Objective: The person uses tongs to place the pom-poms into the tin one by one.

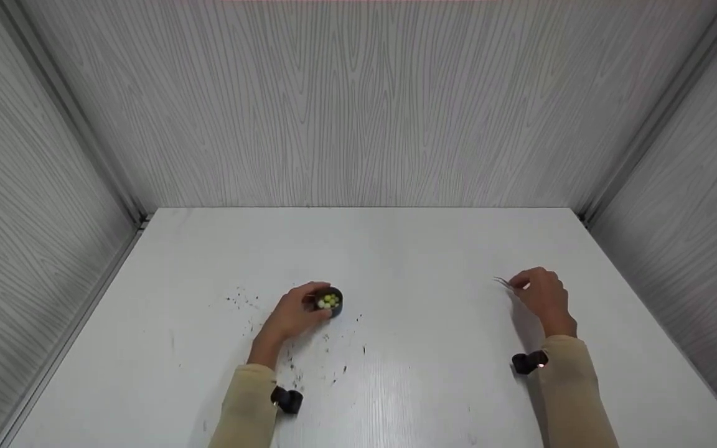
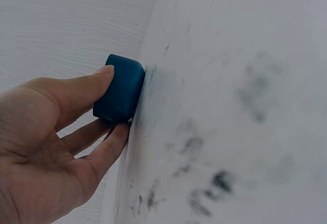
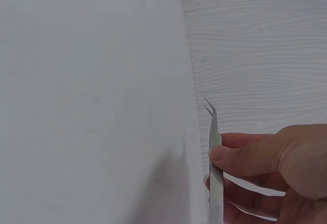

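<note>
A small dark round cup (image 1: 331, 302) with several yellow and white beads (image 1: 328, 301) inside stands on the white table (image 1: 408, 261). My left hand (image 1: 296, 313) grips the cup from its left side; in the left wrist view the cup (image 2: 119, 87) looks dark blue, with thumb and fingers curled round it. My right hand (image 1: 542, 295) pinches thin metal tweezers (image 1: 504, 283) at the right of the table. In the right wrist view the tweezers (image 3: 213, 147) point away from the hand, tips slightly apart and holding nothing.
Dark specks and smudges (image 1: 243, 300) lie on the table left of and in front of the cup. Grey wood-grain walls (image 1: 358, 106) enclose the table at the back and both sides. Black wrist cameras (image 1: 529, 361) sit on both sleeves.
</note>
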Motion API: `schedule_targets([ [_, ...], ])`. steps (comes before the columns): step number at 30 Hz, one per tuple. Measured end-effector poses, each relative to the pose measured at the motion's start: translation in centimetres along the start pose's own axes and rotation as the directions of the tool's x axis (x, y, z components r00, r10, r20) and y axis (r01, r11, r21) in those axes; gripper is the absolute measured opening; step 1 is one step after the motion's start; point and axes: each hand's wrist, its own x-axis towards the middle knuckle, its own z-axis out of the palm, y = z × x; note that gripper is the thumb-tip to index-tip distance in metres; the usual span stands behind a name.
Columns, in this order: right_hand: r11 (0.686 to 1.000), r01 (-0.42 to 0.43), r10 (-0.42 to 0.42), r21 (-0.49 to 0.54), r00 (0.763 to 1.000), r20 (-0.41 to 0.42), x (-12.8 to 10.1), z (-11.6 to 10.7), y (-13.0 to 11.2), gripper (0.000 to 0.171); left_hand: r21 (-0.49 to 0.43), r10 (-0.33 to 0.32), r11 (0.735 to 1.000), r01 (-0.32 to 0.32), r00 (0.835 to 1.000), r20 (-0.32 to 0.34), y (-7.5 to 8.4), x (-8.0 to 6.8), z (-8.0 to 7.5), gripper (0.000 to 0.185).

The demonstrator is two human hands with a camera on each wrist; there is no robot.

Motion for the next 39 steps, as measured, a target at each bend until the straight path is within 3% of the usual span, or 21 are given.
schedule_targets([
  [14,0.999,-0.043,0.043,0.004,0.999,0.017,-0.4,0.2,0.7,0.022,-0.014,0.011,1.000,-0.011,1.000,-0.001,0.2,-0.2,0.1,0.055],
  [21,0.993,-0.118,0.117,0.022,0.992,0.050,-0.9,-0.2,0.7,0.024,0.010,0.006,1.000,-0.006,1.000,0.003,0.3,-0.1,0.3,0.055],
  [30,0.996,-0.083,0.083,0.010,0.996,0.023,-1.1,-0.3,0.3,0.025,0.019,0.013,1.000,-0.013,1.000,0.006,0.0,-0.1,0.2,0.055],
  [39,0.996,-0.089,0.088,-0.001,0.994,0.059,-1.0,-0.1,0.2,0.025,0.015,0.007,1.000,-0.007,1.000,0.016,-0.2,-0.1,-0.1,0.055],
])
